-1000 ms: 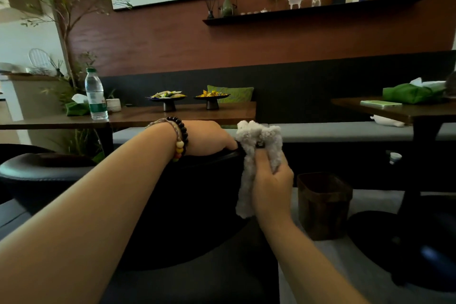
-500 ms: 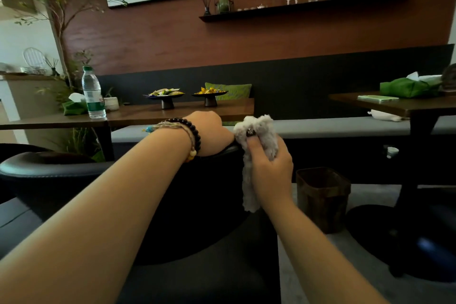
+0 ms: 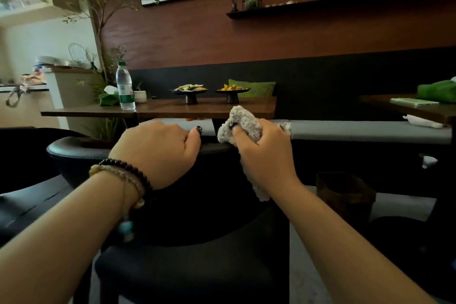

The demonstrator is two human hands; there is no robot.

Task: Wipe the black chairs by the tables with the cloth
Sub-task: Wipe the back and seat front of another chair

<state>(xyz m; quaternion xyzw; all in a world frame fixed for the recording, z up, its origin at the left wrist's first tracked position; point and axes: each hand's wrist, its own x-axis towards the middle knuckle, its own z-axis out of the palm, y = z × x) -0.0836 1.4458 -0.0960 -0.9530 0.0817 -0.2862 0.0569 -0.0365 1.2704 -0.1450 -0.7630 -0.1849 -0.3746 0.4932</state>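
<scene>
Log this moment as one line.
left hand grips chair backrest | right hand holds cloth on rim | wiping

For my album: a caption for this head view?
Left hand grips black chair; right hand holds cloth at its backrest.

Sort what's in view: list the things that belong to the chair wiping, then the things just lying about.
In the job: cloth, gripped by the right hand; black chair, its backrest gripped by the left hand.

Lying about: water bottle, two snack dishes, green cushion, brown bin.
</scene>
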